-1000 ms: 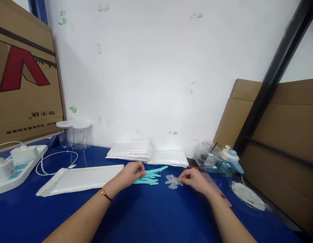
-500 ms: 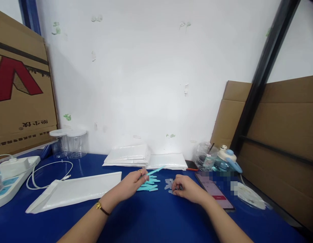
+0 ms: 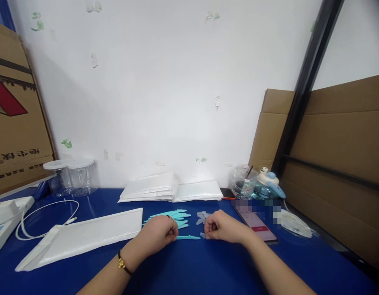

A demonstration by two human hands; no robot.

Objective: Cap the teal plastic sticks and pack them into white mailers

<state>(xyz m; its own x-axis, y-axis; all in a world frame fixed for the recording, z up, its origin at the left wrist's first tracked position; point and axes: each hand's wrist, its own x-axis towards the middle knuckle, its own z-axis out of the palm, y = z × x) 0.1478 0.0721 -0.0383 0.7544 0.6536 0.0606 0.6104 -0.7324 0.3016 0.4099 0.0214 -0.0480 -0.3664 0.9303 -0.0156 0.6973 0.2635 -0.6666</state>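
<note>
My left hand is closed in a pinch round one end of a slim turquoise plastic stick, which points right, low over the blue table. Behind that hand lies a loose pile of similar turquoise sticks, partly covered by the fingers. My right hand has its fingertips together on a small translucent piece, close to the stick's free tip, a narrow gap apart. Several more small translucent pieces lie just beyond the right fingers.
A white padded mailer lies left, with stacked mailers against the wall. A phone rests beside my right forearm. Farther out are clear jars, a power strip, a white cable, a wrapped cup and a blue-lidded bottle.
My left hand has brought the turquoise stick down and nearer, from raised above the pile to level in front of it. The right hand has drawn a translucent piece slightly nearer. The view has shifted.
</note>
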